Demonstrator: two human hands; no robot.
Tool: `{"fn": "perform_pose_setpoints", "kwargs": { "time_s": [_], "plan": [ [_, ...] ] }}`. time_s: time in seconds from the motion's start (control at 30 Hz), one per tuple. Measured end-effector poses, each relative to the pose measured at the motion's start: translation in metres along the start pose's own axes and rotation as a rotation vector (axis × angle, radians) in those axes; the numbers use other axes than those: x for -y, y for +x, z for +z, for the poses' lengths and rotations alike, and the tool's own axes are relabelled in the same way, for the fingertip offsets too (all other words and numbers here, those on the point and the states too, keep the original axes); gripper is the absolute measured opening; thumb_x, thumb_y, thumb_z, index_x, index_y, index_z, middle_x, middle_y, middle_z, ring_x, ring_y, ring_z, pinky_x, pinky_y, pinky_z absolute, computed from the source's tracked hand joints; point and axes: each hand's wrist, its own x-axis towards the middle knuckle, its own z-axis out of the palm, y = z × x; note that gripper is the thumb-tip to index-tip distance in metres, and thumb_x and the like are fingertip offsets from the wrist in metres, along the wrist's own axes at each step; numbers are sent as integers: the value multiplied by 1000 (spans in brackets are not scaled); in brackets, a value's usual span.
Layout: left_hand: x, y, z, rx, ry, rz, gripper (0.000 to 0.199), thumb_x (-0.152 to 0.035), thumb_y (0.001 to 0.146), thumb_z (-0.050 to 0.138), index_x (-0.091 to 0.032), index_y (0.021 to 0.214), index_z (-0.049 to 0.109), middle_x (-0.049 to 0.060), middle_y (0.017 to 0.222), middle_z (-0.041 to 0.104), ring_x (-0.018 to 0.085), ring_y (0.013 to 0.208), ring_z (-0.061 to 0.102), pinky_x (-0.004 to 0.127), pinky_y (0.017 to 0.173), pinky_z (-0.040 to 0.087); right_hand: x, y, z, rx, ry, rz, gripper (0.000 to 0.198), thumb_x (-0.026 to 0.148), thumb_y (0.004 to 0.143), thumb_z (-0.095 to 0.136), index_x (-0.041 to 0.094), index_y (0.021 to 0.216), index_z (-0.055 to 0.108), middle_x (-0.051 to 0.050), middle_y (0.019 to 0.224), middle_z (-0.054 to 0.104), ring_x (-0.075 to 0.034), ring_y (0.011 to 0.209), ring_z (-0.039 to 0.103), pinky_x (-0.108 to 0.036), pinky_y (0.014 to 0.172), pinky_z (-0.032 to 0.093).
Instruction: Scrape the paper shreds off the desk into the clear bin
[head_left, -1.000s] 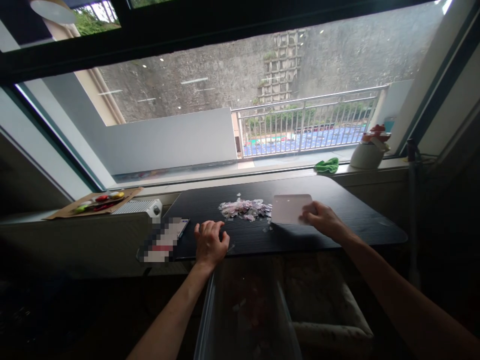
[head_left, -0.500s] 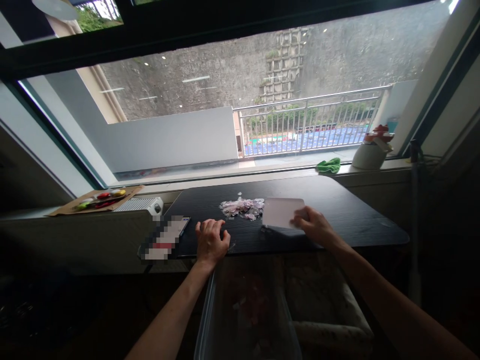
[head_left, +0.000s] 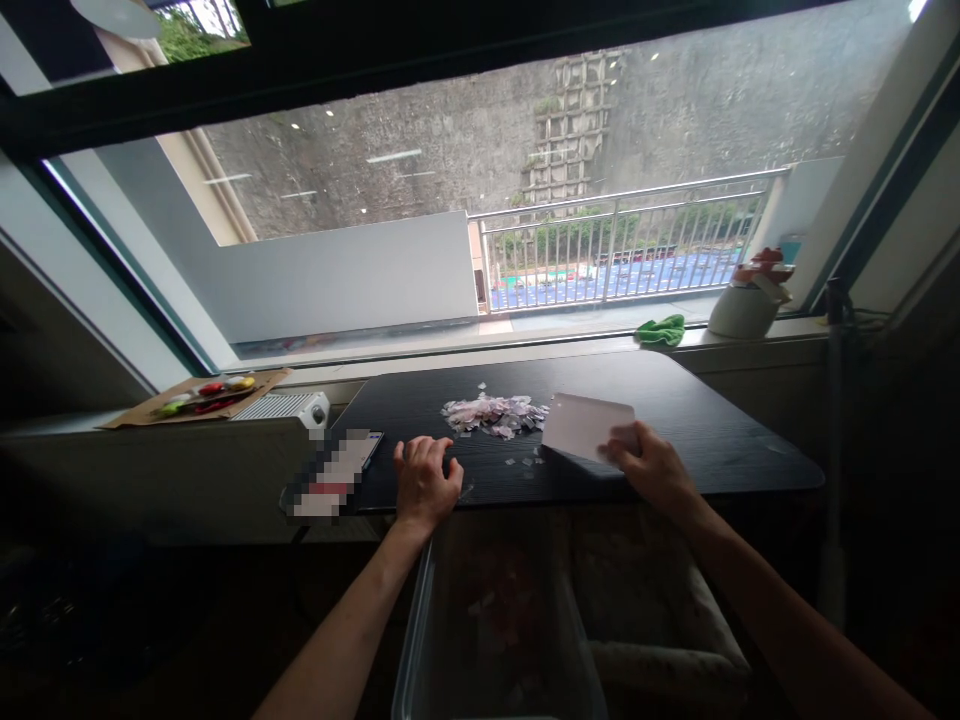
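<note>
My right hand [head_left: 651,462] pinches the right side of a pale, flat, rectangular board [head_left: 585,425], its fingers closed on the near corner and slightly blurred, above a black wood-grain table [head_left: 720,425] beneath a wide window. The board's left edge stands at the right end of a low heap of thin, pinkish-white flakes [head_left: 489,414] in the table's middle; whether the two touch, I cannot tell. My left hand [head_left: 426,482] lies palm down near the table's close edge, fingers loosely curled and thumb apart, with nothing that I can see in its grasp. A few stray pale flakes [head_left: 529,458] lie between me and the heap. Below the near edge stands a clear plastic tub [head_left: 414,620], pale bits dimly visible inside. At left, a dark-edged phone [head_left: 373,452] rests on the tabletop.

Good handling here, in my judgement, calls for the board's long edge set flat on the wood, a shallow tilt and slow, even strokes, since flakes this light could scatter or slip under a lifted corner. The strays deserve a separate pass, and my idle left hand could serve as a fence on the heap's open side.
</note>
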Motion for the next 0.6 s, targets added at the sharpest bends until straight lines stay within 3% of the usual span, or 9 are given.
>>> {"fn": "perform_pose_setpoints", "kwargs": {
  "time_s": [0.1,0.3,0.47,0.6],
  "plan": [
    [0,0,1,-10,-8,-1,23,-20,78,53,-19,98,63,9,95,67,29,106,55,53,107,27,-4,-17,2,-30,-17,4,23,43,75,52,22,83,52,-7,76,66,-24,70,61,-34,62,45],
    [-1,-1,1,-19,-29,-11,20,-19,77,54,-20,95,63,8,96,66,29,106,55,54,107,27,9,-39,24,85,74,-49,22,44,77,50,23,84,53,-4,74,65,-22,67,60,-33,62,44],
    [0,0,0,-27,-61,-8,20,-18,76,55,-20,94,62,8,96,66,29,107,55,56,107,26,1,-32,4,10,40,7,24,46,71,53,22,78,54,-3,67,62,-21,63,57,-32,59,43],
    [-2,-4,-6,-57,-137,77,16,-14,79,53,-23,87,62,4,93,65,25,108,55,55,110,21,-6,-29,-11,15,42,79,25,45,65,55,22,72,56,-4,65,63,-21,62,58,-32,58,44]
  ]
}}
